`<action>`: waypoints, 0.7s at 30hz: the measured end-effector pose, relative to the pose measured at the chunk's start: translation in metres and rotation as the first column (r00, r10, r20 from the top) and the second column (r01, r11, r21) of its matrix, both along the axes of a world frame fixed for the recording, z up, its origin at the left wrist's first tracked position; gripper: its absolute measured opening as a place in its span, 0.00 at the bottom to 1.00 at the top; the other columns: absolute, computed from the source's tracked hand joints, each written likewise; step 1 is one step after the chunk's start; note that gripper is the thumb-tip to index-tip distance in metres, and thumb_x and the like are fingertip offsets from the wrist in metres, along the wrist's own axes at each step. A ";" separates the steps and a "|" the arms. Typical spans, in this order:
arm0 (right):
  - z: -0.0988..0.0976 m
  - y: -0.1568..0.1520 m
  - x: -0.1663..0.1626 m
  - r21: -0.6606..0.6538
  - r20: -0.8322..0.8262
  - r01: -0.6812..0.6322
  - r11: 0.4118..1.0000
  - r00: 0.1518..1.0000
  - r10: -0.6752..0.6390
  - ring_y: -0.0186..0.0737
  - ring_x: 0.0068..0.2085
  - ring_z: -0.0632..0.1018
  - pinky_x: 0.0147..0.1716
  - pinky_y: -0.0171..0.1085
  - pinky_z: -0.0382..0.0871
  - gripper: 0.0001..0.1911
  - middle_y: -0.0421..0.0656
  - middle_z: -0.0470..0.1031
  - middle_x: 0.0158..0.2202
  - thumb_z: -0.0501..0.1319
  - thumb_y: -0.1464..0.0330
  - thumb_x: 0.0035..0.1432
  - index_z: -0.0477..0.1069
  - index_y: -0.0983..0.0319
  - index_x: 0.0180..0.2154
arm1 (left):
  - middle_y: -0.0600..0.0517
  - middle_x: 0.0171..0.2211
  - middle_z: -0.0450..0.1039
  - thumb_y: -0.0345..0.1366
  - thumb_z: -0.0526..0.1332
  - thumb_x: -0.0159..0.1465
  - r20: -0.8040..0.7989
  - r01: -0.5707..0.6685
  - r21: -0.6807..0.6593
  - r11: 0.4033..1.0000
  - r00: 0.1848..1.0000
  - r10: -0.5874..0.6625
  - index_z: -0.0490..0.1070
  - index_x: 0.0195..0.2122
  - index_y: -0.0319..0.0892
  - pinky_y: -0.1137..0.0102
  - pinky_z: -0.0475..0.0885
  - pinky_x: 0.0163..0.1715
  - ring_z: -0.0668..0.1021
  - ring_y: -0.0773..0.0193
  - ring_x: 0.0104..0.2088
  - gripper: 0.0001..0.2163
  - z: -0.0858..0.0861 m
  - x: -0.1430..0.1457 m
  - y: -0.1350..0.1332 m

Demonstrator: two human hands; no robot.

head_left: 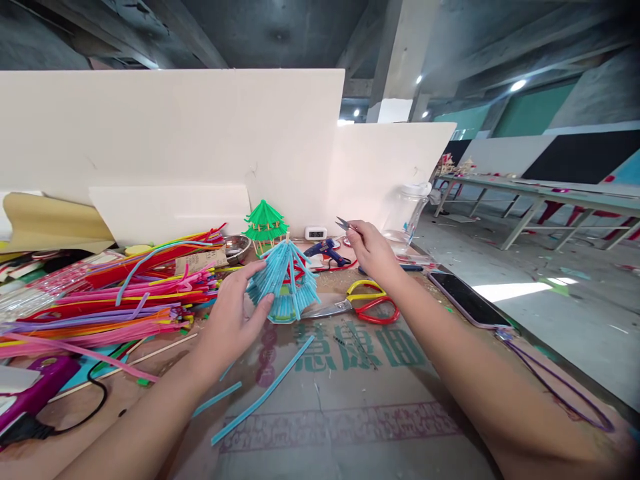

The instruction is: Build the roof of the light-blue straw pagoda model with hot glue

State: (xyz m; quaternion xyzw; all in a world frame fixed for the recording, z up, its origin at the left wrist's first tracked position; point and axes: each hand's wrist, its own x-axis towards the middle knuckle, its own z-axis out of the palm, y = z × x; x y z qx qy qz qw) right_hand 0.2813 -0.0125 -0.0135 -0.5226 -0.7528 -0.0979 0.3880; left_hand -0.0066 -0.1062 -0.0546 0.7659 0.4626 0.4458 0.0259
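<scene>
Currently, left hand point(239, 303) clasping blue model point(280, 268), right hand point(373, 250) pinching pointed tool point(343, 223), hands apart; scissors point(345, 307) beside blue model, green model point(265, 219) behind, blue strips point(267, 395) nearer.

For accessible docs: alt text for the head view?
A person's left hand holds a blue cone-shaped model while the right hand holds up a small pointed metal tool. Scissors lie to the model's right; colorful pipe cleaners are heaped at left, and a green model stands behind.
</scene>
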 end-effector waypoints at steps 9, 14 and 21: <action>0.018 -0.049 -0.040 0.266 0.308 -0.322 0.909 0.922 0.236 0.44 0.39 0.73 0.38 0.41 0.64 0.17 0.48 0.76 0.37 0.50 0.62 0.67 0.71 0.63 0.47 | 0.45 0.57 0.65 0.38 0.58 0.64 -0.014 0.006 0.040 0.999 1.000 -0.005 0.57 0.59 0.47 0.56 0.65 0.55 0.69 0.53 0.57 0.23 0.001 0.002 -0.001; 0.013 -0.049 -0.046 0.267 0.368 -0.327 0.907 0.904 0.218 0.44 0.40 0.73 0.39 0.41 0.63 0.15 0.49 0.76 0.39 0.51 0.62 0.67 0.71 0.63 0.47 | 0.46 0.58 0.64 0.37 0.59 0.63 -0.028 0.016 0.068 0.998 0.999 -0.014 0.57 0.59 0.47 0.57 0.64 0.56 0.68 0.53 0.58 0.23 0.001 0.003 -0.002; 0.013 -0.049 -0.046 0.273 0.355 -0.338 0.901 0.906 0.233 0.43 0.40 0.73 0.39 0.41 0.63 0.16 0.48 0.76 0.40 0.51 0.62 0.67 0.70 0.64 0.48 | 0.47 0.58 0.64 0.36 0.59 0.63 -0.036 0.024 0.075 0.997 0.999 -0.022 0.56 0.59 0.48 0.57 0.64 0.56 0.68 0.54 0.58 0.23 0.000 0.003 -0.002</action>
